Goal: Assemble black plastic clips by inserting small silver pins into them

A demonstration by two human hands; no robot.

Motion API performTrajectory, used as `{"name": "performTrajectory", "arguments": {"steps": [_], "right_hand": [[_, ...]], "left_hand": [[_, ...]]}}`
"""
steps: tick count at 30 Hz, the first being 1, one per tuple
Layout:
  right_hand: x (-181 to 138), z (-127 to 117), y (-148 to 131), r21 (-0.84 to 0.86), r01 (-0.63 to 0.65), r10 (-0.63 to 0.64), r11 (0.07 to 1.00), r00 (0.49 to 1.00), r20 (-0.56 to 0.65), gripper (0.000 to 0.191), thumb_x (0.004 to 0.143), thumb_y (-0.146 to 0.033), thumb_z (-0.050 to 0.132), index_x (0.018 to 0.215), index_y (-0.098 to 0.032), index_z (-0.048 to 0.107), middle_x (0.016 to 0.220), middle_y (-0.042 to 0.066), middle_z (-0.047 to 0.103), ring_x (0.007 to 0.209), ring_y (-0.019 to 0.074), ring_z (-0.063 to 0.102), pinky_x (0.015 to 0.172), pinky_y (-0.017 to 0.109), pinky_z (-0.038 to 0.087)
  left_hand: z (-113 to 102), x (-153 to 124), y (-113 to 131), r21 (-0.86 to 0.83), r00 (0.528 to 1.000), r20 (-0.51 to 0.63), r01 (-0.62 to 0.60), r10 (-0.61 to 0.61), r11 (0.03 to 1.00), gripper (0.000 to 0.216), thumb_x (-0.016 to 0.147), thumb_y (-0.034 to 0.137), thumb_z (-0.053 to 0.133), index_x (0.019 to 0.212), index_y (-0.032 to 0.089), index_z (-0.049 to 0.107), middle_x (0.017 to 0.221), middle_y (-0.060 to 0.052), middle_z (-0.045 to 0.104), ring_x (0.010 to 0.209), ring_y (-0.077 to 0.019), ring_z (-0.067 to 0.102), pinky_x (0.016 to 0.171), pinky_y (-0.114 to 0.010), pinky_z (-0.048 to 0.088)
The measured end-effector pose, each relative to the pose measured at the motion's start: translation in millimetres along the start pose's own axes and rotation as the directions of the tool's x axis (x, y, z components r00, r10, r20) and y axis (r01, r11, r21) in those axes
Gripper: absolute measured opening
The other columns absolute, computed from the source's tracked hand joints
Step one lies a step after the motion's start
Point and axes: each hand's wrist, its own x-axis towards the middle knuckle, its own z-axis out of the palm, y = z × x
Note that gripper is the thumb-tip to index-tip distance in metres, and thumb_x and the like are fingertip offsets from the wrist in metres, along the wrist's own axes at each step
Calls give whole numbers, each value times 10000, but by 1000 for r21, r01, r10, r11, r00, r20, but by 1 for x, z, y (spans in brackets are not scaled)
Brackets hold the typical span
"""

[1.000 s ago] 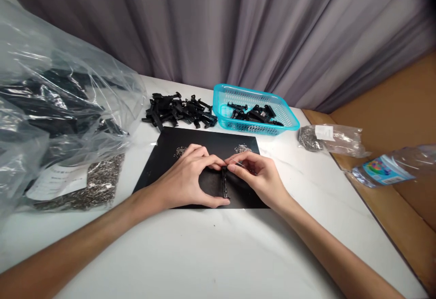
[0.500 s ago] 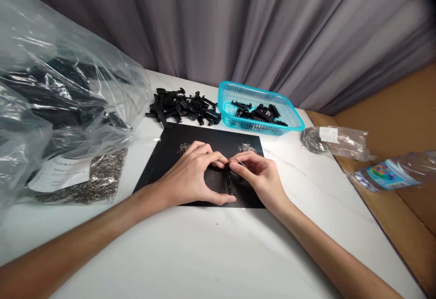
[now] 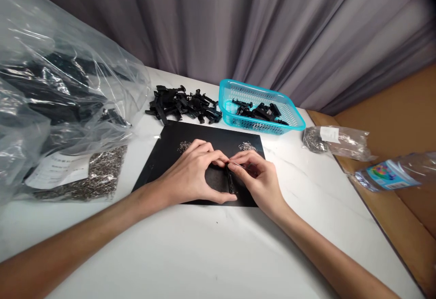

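My left hand [image 3: 190, 174] pinches a narrow black plastic strip [image 3: 231, 183] between thumb and fingers, holding it on a black mat [image 3: 170, 147]. My right hand [image 3: 259, 178] is closed in a pinch on a thin metal pin [image 3: 238, 164] at the strip's far end. Two small heaps of metal pins [image 3: 184, 145] lie on the mat's far part. Both hands touch over the strip.
A pile of black plastic parts [image 3: 182, 104] lies behind the mat. A turquoise basket [image 3: 296, 120] beside it holds more of them. Large clear bags [image 3: 51, 90] fill the left. A small bag of metal parts [image 3: 335, 142] and a plastic bottle [image 3: 391, 172] lie right.
The view has shifted slightly; both hands stay closed on the strip and pin, and they sit a little nearer the mat's front edge.
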Motion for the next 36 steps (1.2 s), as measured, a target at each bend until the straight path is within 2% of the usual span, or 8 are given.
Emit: {"name": "performTrajectory", "arguments": {"steps": [10, 18, 23, 27, 30, 33, 34, 36], "right_hand": [[-6, 5, -6, -242, 167, -172, 956, 985, 3, 119, 976, -164, 579, 885, -239, 585, 984, 64, 659, 892, 201, 651, 718, 339, 542], [-8, -2, -6, -372, 310, -298, 875, 950, 91, 179, 1015, -138, 551, 939, -217, 692, 1038, 82, 713, 946, 205, 685, 776, 350, 571], [-8, -5, -7, -381, 301, -272, 874, 954, 129, 168, 990, -140, 587, 927, -207, 727, 1043, 79, 703, 858, 181, 695, 681, 311, 561], [-3, -13, -14, -336, 254, -205, 907, 963, 174, 157, 998, -195, 600, 1003, -206, 757, 1098, 86, 682, 883, 180, 688, 683, 300, 559], [3, -21, -19, -297, 211, -188, 931, 977, 103, 225, 1050, -252, 539, 1058, -211, 760, 1105, 91, 670, 988, 199, 671, 799, 328, 555], [8, -29, -20, -358, 198, -219, 912, 975, -19, 280, 1081, -290, 485, 1074, -239, 760, 1073, 75, 676, 1083, 227, 620, 983, 412, 484], [9, -31, -19, -384, 192, -226, 903, 973, -47, 298, 1086, -310, 475, 1044, -245, 763, 1024, 65, 679, 1053, 228, 612, 993, 427, 466], [10, -32, -16, -363, 149, -194, 920, 977, -89, 353, 1093, -361, 455, 952, -237, 754, 854, 38, 651, 879, 203, 605, 893, 397, 489]], "left_hand": [[1, 1, 2, 1, 1000, -17, -24, 24, 1000, 602, 616, 612, 872, 1032, 215, 696, 968, -47, 679, 1026, -284, 541, 947, -425, 494], [-1, -1, 4, 11, 1000, 2, -20, 19, 1000, 592, 630, 585, 869, 1045, 200, 695, 957, -50, 652, 1025, -280, 515, 935, -423, 497], [-1, -2, 7, -6, 1000, 15, 20, -20, 1000, 582, 622, 519, 889, 1073, 195, 714, 946, -54, 627, 1030, -283, 511, 917, -417, 514], [-2, -3, 6, -15, 1000, 16, 24, -23, 1000, 614, 624, 511, 895, 1114, 187, 718, 962, -58, 630, 1049, -284, 512, 930, -418, 515], [-2, -3, 5, 0, 1000, 11, 0, 0, 1000, 641, 628, 532, 894, 1144, 195, 718, 970, -55, 641, 1039, -279, 516, 945, -423, 504], [-3, -3, 4, 20, 1000, 9, -15, 15, 1000, 629, 641, 527, 892, 1149, 202, 717, 974, -52, 655, 1026, -274, 522, 950, -422, 494], [-3, -3, 4, 24, 1000, 7, -20, 20, 999, 622, 644, 522, 891, 1149, 204, 716, 974, -51, 659, 1029, -274, 523, 952, -422, 491], [-2, -3, 4, 30, 1000, 3, -30, 30, 999, 623, 646, 523, 890, 1154, 209, 711, 974, -49, 664, 1035, -276, 525, 956, -422, 485]]}}
